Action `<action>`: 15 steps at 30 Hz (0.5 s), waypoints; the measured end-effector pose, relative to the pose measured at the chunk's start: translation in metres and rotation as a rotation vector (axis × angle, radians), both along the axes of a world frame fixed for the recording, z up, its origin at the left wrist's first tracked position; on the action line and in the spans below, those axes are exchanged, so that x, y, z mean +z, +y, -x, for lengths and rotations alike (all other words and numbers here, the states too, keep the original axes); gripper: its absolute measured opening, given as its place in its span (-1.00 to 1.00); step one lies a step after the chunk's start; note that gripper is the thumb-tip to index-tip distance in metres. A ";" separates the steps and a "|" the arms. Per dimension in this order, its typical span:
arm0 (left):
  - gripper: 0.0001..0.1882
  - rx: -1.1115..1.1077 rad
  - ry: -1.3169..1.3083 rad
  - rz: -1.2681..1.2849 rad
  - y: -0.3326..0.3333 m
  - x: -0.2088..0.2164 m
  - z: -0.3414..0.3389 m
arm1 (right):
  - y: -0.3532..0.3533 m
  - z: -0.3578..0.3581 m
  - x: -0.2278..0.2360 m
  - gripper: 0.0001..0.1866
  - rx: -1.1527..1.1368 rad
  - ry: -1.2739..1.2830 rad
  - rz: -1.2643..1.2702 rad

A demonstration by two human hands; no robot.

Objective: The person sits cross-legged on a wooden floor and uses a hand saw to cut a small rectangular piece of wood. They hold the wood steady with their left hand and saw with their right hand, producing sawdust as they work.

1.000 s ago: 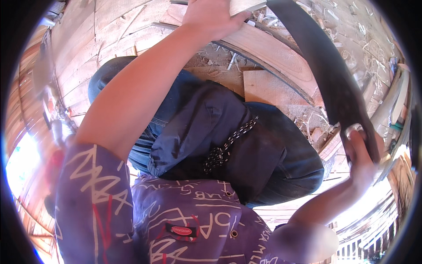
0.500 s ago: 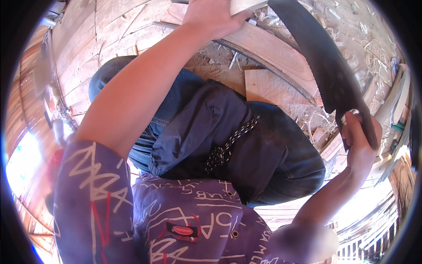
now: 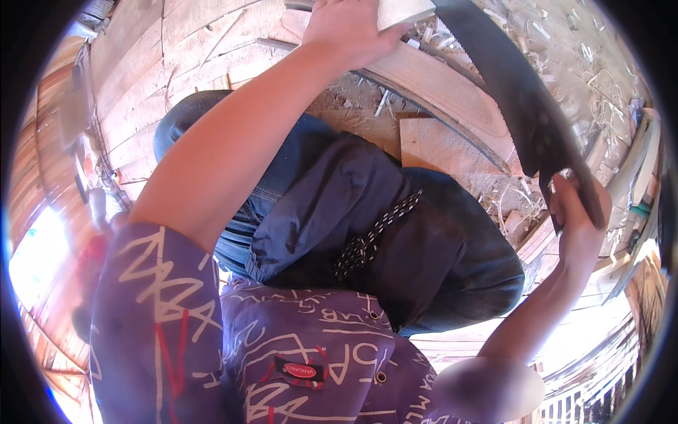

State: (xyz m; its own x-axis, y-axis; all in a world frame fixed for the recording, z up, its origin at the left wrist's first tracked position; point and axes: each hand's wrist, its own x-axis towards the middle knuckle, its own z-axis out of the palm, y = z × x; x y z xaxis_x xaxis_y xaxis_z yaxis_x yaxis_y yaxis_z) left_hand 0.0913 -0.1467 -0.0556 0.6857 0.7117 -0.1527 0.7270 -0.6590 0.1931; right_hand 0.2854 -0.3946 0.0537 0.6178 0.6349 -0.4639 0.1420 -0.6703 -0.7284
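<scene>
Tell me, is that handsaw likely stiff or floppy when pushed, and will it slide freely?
The handsaw has a long, broad, seemingly thin blade, so it would probably bow sideways but stay stiffer edgewise. With the right hand gripping one end, the far end could wobble. Its toothed edge would likely snag rather than slide.

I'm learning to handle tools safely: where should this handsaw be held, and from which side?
Probably best by the dark handle of the handsaw, coming from the picture's lower right. Its loop has an opening for fingers, where the right hand grips, and the toothed edge faces lower left.
</scene>
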 end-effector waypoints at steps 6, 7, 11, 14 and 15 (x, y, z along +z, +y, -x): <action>-0.28 -0.026 0.016 0.071 -0.004 0.014 0.006 | -0.070 -0.021 0.068 -0.83 0.077 -0.055 -0.047; -0.28 -0.027 -0.004 0.011 -0.004 0.010 0.007 | -0.075 -0.024 0.068 -0.81 0.151 -0.056 -0.047; -0.28 -0.038 -0.031 -0.003 -0.004 0.000 0.003 | -0.054 -0.017 0.031 -0.85 -0.083 -0.116 0.082; -0.29 0.002 0.017 0.063 0.004 0.004 0.002 | 0.007 0.028 -0.007 -0.82 -0.013 -0.057 -0.055; -0.29 -0.037 0.001 -0.001 0.005 -0.003 0.003 | 0.009 0.030 -0.001 -0.80 0.043 -0.031 -0.045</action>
State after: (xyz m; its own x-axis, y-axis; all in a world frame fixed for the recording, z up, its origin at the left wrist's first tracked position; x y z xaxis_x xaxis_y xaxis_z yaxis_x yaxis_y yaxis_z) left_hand 0.0881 -0.1414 -0.0583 0.7114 0.6859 -0.1531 0.7023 -0.6857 0.1915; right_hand 0.2551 -0.3852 0.0526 0.6033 0.6810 -0.4150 0.1932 -0.6297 -0.7524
